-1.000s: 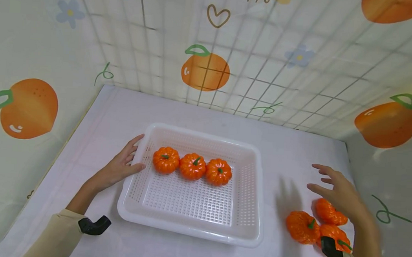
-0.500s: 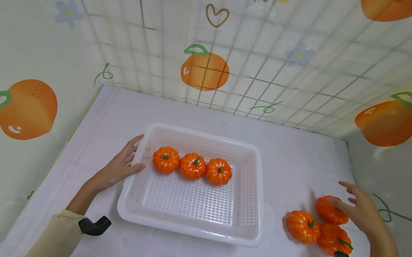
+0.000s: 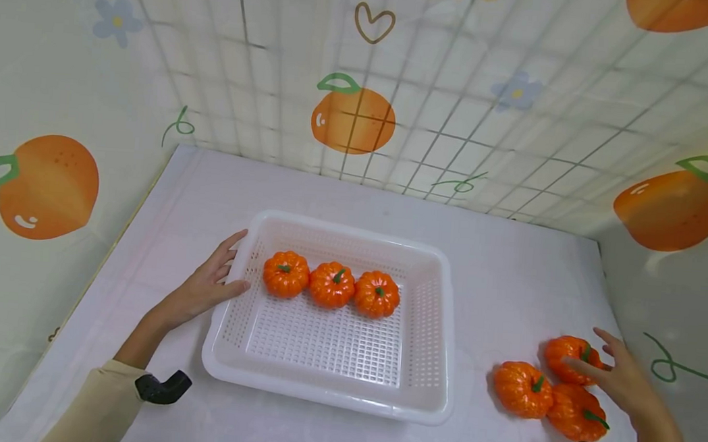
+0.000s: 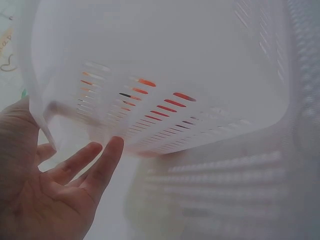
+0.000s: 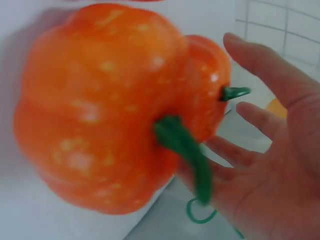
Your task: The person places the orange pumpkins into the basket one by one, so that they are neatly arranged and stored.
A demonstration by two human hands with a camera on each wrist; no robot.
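Note:
A white plastic basket [image 3: 343, 401] holds a row of three small orange pumpkins: a left one [image 3: 286, 275], a middle one [image 3: 332, 285] and a right one [image 3: 376, 295]. My left hand [image 3: 204, 283] rests at the basket's left rim with extended fingers, its thumb over the edge. Right of the basket, three more pumpkins sit close together: a rear one [image 3: 571, 359], a left one [image 3: 523, 389] and a front one [image 3: 578, 412]. My right hand [image 3: 627, 380] is spread at the rear pumpkin's right side, thumb overlapping it. The front pumpkin [image 5: 105, 110] fills much of the right wrist view.
A pale cloth [image 3: 355, 197] covers the table. Behind stands a wire grid [image 3: 444, 138] under a printed sheet with orange fruit drawings, and similar sheets hang at both sides. Each wrist wears a black mount, such as the left mount [image 3: 162, 388].
My right hand has moved right and toward me, down to the rear pumpkin's right side. My left hand and the basket have stayed in place.

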